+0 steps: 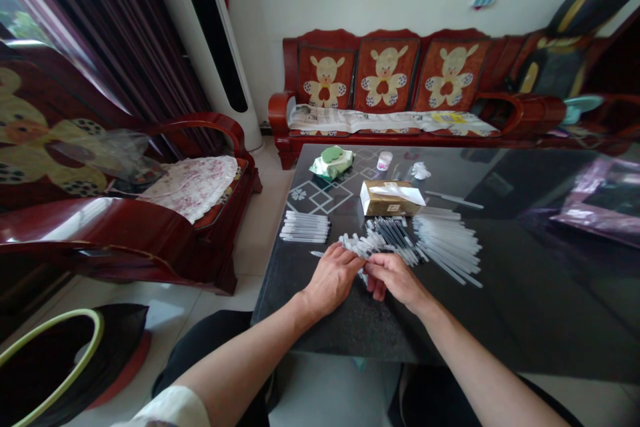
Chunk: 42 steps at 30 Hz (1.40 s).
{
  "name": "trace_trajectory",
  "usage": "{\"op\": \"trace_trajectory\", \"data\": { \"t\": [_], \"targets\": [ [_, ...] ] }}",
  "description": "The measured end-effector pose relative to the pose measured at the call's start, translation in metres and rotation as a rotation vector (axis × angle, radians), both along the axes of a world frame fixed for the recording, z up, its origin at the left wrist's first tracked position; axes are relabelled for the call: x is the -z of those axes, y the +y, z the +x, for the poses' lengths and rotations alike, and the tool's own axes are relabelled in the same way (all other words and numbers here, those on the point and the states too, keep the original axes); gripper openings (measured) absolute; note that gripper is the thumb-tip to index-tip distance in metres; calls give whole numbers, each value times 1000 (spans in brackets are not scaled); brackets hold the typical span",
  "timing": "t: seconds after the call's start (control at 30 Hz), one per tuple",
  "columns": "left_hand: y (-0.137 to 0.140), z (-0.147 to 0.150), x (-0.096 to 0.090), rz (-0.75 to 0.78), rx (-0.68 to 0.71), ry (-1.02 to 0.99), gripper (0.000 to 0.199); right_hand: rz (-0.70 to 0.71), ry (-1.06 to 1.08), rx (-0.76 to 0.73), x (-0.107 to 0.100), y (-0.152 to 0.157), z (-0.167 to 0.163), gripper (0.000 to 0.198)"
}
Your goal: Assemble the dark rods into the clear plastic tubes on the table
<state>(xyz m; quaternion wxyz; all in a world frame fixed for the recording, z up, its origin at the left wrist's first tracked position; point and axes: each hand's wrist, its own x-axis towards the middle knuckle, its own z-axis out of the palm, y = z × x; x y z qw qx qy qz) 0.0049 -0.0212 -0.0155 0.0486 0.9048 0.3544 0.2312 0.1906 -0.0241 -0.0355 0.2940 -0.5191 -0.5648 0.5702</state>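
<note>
1. Fingers first: the left hand and the right hand meet tip to tip over the near part of the dark table, thumbs and forefingers drawn in narrow. A bit of something white peeks out around the fingertips, but honestly can't tell what's pinched in there, the hands hide most of it.

2. Short white pieces are heaped just past the left hand's fingers, so close that I can't tell whether they touch.

3. Thin dark sticks lie in a loose bundle right beyond the right hand, next to that heap.

4. Long white tubes fan out to the right of the sticks, near the right hand but apart from its fingertips.

5. Over on the left, a neat row of white pens with darker right ends sits apart from both hands. One slim white stick pokes out just beside the left hand.

6. Behind the piles: a gold tissue box, and farther back a green wipes pack plus a small jar.
</note>
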Motion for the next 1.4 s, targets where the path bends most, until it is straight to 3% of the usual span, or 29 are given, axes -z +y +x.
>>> {"op": "trace_trajectory", "data": {
  "t": [0.43, 0.7, 1.0, 1.4],
  "targets": [
    [-2, 0, 2, -113, -34, 58, 19, -14, -18, 0, 1, -2, -1, 34],
    [-3, -3, -2, -84, -46, 20, 22, 19, 2, 35, 2, -3, 6, 34],
    [-18, 0, -1, -47, 164, -66, 29, 65, 26, 151, -3, -1, 16, 31],
    [-12, -3, 0, -78, 76, -86, 26, 66, 10, 185, -8, -2, 18, 31]
  ]
}}
